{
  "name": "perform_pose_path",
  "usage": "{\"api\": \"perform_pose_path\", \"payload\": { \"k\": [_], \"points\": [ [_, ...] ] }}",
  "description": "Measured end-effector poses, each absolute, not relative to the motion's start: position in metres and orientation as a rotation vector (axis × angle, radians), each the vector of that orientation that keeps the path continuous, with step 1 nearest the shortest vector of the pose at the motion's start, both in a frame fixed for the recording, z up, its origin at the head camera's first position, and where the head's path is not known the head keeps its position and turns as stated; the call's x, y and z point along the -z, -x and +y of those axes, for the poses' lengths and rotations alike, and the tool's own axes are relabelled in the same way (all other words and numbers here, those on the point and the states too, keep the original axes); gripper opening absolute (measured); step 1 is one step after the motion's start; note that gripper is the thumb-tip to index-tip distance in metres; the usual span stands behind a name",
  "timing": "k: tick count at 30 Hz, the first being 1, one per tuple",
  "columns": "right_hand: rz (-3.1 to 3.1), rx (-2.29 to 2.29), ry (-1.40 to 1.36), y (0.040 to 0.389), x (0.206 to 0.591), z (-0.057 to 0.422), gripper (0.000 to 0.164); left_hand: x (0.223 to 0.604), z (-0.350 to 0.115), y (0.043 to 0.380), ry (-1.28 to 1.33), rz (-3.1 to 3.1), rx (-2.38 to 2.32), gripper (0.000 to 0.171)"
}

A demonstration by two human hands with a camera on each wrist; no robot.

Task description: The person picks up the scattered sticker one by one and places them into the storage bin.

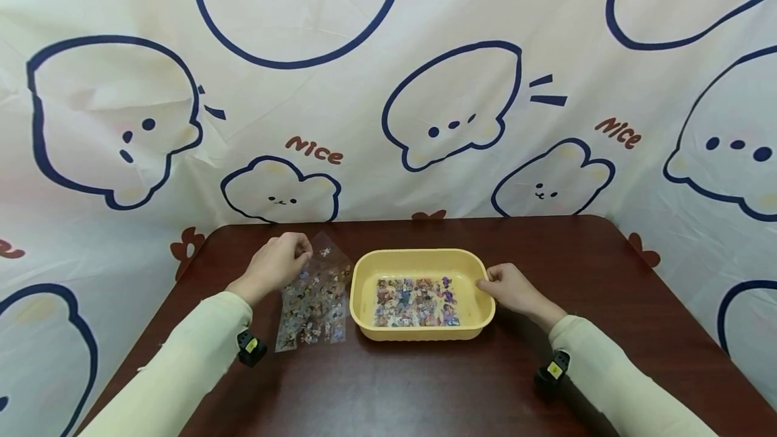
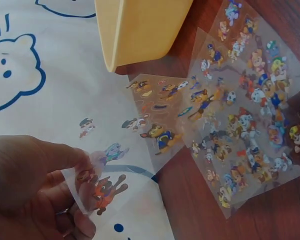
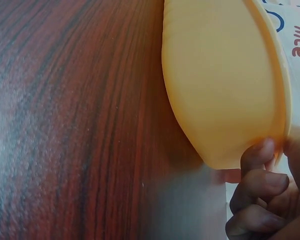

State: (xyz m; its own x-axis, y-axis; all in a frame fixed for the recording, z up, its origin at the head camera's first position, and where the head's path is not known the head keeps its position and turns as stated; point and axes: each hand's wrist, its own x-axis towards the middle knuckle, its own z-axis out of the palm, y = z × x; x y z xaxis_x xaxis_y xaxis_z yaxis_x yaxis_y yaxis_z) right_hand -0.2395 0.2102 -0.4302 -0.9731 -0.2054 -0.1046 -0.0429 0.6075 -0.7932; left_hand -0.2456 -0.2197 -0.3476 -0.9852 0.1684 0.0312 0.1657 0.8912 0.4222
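Observation:
My left hand (image 1: 276,265) pinches the corner of a clear sticker sheet (image 2: 110,192) printed with small cartoon dogs, lifted at the table's back left. Below and beside it, more clear sticker sheets (image 1: 315,309) lie overlapping on the table, left of a yellow plastic basin (image 1: 421,334). With thumb and fingers, my right hand (image 1: 516,288) grips the basin's right rim; the right wrist view shows the fingertips (image 3: 262,150) against the outer wall. Inside the basin lies a colourful sheet of small figures (image 1: 415,302). How many sheets the left hand holds is hard to tell.
Everything stands on a dark red-brown wooden table (image 1: 388,390) with rounded back corners. A pale cloth (image 1: 364,106) with blue cartoon outlines hangs behind the table and along both sides. Black wrist cameras (image 1: 250,348) sit on both sleeves.

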Motion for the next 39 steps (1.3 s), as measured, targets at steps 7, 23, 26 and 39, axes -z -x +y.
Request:
{"api": "perform_pose_path", "payload": {
  "k": [7, 23, 26, 39],
  "points": [
    [2.647, 1.295, 0.190, 0.238, 0.431, 0.210, 0.032, 0.345, -0.222, 0.245, -0.278, 3.066, -0.692, 0.016],
    [2.652, 1.304, 0.232, 0.237, 0.428, 0.209, 0.032, 0.327, -0.234, 0.244, -0.259, 3.064, -0.900, 0.018],
    [2.661, 1.305, 0.235, 0.237, 0.427, 0.208, 0.032, 0.323, -0.235, 0.243, -0.266, 3.068, -0.928, 0.018],
    [2.651, 1.309, 0.235, 0.237, 0.426, 0.208, 0.032, 0.314, -0.224, 0.241, -0.245, 3.077, -1.020, 0.018]
  ]
}}
